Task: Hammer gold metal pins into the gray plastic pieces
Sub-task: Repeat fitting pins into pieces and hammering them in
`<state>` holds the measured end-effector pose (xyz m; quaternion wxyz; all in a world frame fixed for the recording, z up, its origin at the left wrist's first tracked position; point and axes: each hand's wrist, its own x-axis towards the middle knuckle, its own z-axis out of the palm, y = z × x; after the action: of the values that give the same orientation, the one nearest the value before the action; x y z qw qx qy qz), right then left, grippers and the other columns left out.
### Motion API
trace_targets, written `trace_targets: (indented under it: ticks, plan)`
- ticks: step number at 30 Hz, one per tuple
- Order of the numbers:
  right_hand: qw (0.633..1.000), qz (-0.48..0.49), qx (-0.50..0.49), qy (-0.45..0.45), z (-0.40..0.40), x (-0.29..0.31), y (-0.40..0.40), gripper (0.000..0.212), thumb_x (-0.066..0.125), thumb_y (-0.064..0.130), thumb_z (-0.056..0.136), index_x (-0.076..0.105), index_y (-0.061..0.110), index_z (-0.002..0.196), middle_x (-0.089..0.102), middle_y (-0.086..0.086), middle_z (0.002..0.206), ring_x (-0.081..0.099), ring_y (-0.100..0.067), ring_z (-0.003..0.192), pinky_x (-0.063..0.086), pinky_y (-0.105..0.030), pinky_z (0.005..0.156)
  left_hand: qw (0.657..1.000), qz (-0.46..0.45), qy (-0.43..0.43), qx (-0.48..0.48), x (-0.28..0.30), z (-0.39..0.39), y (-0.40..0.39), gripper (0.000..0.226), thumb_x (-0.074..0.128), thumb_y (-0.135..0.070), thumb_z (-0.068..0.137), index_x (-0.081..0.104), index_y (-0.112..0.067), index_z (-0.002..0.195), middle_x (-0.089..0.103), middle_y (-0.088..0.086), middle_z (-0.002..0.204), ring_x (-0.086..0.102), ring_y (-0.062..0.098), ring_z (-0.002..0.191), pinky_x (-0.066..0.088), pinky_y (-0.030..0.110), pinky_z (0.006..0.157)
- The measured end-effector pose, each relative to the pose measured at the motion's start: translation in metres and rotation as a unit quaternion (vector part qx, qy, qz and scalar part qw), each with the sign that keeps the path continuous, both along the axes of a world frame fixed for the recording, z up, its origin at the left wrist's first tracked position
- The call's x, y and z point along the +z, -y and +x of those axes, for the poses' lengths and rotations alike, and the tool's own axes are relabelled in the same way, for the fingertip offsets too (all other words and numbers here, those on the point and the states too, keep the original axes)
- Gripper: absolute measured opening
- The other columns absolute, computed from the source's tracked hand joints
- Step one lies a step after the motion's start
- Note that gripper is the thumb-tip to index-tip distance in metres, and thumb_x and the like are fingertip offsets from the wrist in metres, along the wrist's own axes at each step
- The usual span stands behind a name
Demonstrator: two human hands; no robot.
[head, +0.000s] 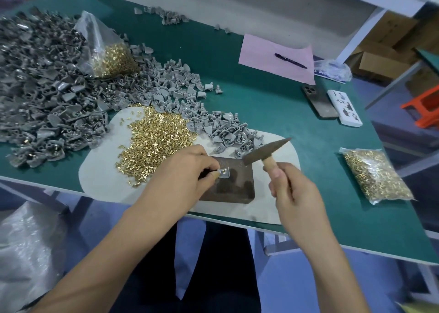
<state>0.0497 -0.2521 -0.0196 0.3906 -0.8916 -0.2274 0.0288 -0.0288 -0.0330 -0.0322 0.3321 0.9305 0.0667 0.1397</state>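
My left hand [183, 170] pinches a small gray plastic piece [224, 172] with a gold pin in it, held on the rusty metal block [234, 186]. My right hand [292, 186] grips the wooden handle of a hammer [264, 152], whose rusty head hangs just above and to the right of the piece. A loose heap of gold pins [152, 144] lies on a white mat [99, 170] left of the block. Gray plastic pieces [225, 129] are heaped behind the block.
A large pile of gray pieces [40, 87] covers the left of the green table [249, 94], with an open bag of pins [107, 56] on it. A sealed bag of pins [375, 175] lies at right. Pink paper with a pen [289, 61] and two phones [332, 103] lie farther back.
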Motion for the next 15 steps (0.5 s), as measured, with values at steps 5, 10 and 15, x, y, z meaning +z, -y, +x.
trace_targets:
  ticks: [5,10,15]
  plan:
    - [0.986,-0.123,0.032,0.106,-0.011,0.002,-0.01,0.032,0.025,0.059,0.103,0.054,0.048,0.113,0.055,0.032,0.082,0.05,-0.004,0.067,0.037,-0.02,0.055,1.0,0.025,0.006,0.006,0.0,0.0,0.0,0.003,0.07,-0.028,0.091,0.073,-0.03,0.09,0.053,-0.013,0.085,0.052,0.007,0.081,0.047,0.031,0.068]
    - [0.994,0.0,0.007,0.105,-0.021,-0.001,-0.016,0.037,0.034,0.052,0.104,0.063,0.036,0.12,0.054,0.035,0.077,0.048,-0.002,0.061,0.034,-0.019,0.056,1.0,0.021,0.006,0.01,0.002,-0.001,0.001,0.006,0.072,-0.029,0.09,0.076,-0.032,0.093,0.051,-0.014,0.083,0.051,0.008,0.08,0.047,0.032,0.068]
    - [0.993,-0.002,-0.007,0.116,-0.021,0.0,-0.01,0.031,0.037,0.048,0.106,0.061,0.037,0.123,0.054,0.033,0.071,0.047,-0.004,0.056,0.03,-0.011,0.053,1.0,0.019,-0.002,0.005,0.002,0.0,-0.001,0.008,0.071,-0.025,0.091,0.075,-0.031,0.094,0.052,-0.013,0.085,0.051,0.008,0.08,0.047,0.033,0.071]
